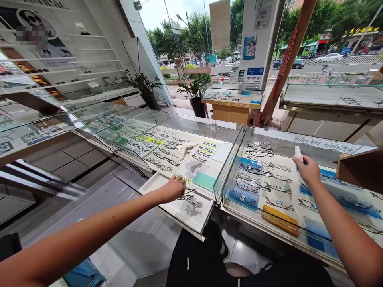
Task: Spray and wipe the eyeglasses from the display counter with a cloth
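Observation:
My left hand is closed at a pair of thin-framed eyeglasses, gripping it over a pulled-out white drawer. A shadow of the frame falls on the drawer floor beneath it. On the other side, my right hand is raised above the glass counter with its fingers wrapped round a small white bottle. A crumpled whitish cloth lies among rows of eyeglasses just beyond the drawer. Beside it are a grey panel and a pale green panel.
Glass display cases hold many eyeglasses, some on blue trays. An orange case lies inside the right one. At the far right a brown box-like object juts in. Potted plants stand by the window; a wooden post leans behind.

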Demonstrator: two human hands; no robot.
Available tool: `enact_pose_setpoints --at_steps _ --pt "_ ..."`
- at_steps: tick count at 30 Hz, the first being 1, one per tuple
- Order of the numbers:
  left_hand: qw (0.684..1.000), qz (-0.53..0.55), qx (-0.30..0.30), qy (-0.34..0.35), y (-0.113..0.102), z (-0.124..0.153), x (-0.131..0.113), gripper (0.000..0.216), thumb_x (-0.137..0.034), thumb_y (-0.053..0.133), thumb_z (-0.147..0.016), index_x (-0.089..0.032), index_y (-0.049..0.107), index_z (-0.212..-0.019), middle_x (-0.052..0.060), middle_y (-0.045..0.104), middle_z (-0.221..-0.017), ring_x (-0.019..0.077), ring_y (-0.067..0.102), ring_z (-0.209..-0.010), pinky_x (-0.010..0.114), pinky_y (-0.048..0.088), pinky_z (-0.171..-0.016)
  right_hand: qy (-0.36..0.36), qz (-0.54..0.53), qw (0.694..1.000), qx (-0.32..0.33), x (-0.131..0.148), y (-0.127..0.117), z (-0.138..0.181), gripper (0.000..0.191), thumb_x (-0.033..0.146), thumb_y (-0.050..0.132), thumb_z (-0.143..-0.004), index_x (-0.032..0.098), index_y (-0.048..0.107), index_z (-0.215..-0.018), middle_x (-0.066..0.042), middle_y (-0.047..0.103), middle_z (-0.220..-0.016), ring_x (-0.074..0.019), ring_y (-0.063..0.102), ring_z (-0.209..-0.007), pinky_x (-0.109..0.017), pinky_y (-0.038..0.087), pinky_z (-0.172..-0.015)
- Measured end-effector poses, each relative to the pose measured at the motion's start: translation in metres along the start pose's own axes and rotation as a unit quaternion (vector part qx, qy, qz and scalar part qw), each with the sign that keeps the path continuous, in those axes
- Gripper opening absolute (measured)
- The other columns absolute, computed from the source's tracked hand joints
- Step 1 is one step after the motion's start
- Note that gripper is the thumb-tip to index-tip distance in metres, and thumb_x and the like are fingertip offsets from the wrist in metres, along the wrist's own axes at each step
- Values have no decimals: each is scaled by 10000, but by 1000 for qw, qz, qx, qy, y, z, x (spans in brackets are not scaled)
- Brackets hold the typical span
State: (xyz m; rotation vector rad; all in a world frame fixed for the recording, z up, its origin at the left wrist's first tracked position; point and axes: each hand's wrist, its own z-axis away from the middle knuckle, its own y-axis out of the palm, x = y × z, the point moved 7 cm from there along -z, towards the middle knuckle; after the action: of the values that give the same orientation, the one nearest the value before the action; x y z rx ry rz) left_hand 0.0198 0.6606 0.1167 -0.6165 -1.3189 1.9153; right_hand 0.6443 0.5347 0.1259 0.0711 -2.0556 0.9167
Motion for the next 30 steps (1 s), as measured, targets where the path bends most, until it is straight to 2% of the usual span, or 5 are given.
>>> enact_pose_setpoints --at_steps 4,8,15,23,30 --pt "999 0 37 15 -23 25 -35 83 -195 814 -797 -217 734 -803 85 741 -1020 308 570 -1089 424 336 -909 43 -23 999 17 1 0 3 495 651 645 -788 194 747 -947 -48 682 -779 -221 543 -697 -335 365 -643" --pt "996 38 45 66 -68 41 -69 115 -235 840 -802 -245 727 -783 54 731 -962 279 563 -1038 404 332 -906 30 -35 999 19 7 -1 4 474 630 633 -791 186 735 -922 -44 658 -766 -222 538 -714 -334 371 -660" --pt "989 -73 -96 84 -154 3 -93 56 -234 782 -867 -223 739 -833 82 718 -1001 297 541 -1044 416 312 -872 43 -47 998 27 9 -1 6 463 624 647 -788 187 730 -915 -47 670 -772 -217 533 -706 -333 372 -662" --pt "973 -172 -127 85 -154 -85 -89 67 -190 732 -878 -183 762 -819 128 729 -1027 306 554 -1045 423 341 -837 32 -59 997 35 15 -1 7 458 623 618 -798 196 721 -925 -70 696 -815 -241 553 -735 -345 381 -681" --pt "977 -155 -120 86 -147 -104 -82 36 -177 747 -845 -199 769 -827 117 742 -1060 306 557 -1091 416 360 -880 20 -60 997 42 16 1 3 439 623 626 -812 199 712 -887 -46 666 -762 -214 512 -697 -332 361 -659"
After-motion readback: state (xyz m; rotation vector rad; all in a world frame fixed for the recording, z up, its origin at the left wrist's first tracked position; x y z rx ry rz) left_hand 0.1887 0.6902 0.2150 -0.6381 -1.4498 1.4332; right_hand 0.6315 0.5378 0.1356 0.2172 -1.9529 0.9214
